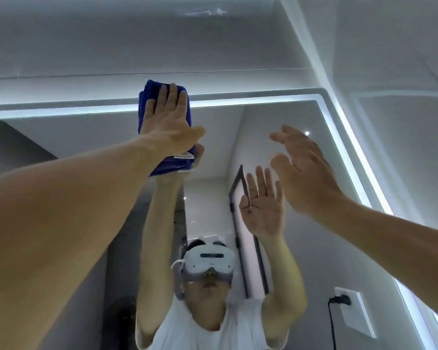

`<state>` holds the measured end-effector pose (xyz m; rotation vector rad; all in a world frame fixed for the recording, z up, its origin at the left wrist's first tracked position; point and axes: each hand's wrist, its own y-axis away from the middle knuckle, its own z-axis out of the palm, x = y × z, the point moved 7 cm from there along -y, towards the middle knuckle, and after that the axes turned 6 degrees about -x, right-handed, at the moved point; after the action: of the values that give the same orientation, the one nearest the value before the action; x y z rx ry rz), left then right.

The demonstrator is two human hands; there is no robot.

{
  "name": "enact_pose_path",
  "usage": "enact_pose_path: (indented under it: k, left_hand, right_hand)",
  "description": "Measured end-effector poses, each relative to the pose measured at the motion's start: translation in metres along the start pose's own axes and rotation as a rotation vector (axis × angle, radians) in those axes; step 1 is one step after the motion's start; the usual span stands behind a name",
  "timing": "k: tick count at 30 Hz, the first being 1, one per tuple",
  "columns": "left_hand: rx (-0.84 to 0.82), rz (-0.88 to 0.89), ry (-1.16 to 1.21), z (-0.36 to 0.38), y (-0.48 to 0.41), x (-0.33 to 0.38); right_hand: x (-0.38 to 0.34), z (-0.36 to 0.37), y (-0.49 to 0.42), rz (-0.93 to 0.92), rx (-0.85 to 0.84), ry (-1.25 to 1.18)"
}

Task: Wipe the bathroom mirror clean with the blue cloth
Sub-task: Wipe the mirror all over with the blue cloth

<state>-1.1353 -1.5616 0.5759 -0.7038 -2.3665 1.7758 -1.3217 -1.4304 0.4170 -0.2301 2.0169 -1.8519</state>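
Lying under the flat-fingered left grip [167, 122], blue cloth [168, 164] against mirror [86, 137]; right grip [306, 173] spread.

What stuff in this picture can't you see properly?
1. Head view: the left hand presses flat on the blue cloth and hides its middle.
2. Head view: the mirror runs off the left and bottom edges, and the left arm covers more of it.
3. Head view: streaks or dirt on the glass are too faint to tell.
4. Head view: whether the raised right hand touches the glass cannot be told.
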Motion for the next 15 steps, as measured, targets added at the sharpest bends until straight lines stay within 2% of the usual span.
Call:
enact_pose_path:
  k: [1, 3, 5, 6, 9, 13, 15]
  left_hand:
    - [0.011, 0.038, -0.027, 0.004, 0.007, 0.010]
    - [0.032, 0.146, -0.060, 0.014, 0.037, 0.034]
    - [0.043, 0.306, -0.093, 0.033, 0.089, 0.066]
    - [0.028, 0.401, -0.119, 0.047, 0.123, 0.082]
    - [0.001, 0.679, -0.171, 0.084, 0.230, 0.107]
    - [-0.108, 0.939, -0.220, 0.103, 0.309, 0.112]
    - [-0.099, 1.011, -0.272, 0.092, 0.294, 0.102]
  right_hand:
    - [0.011, 0.001, -0.005, 0.041, 0.006, -0.013]
    - [0.032, 0.027, -0.012, 0.192, -0.107, 0.047]
    - [0.046, 0.039, -0.004, 0.272, -0.118, -0.024]
    - [0.042, 0.032, -0.002, 0.273, -0.095, -0.052]
    - [0.012, -0.016, 0.008, 0.123, 0.068, -0.088]
    - [0.002, -0.009, 0.045, 0.088, -0.055, -0.009]
    - [0.009, 0.000, 0.064, 0.124, -0.099, 0.004]
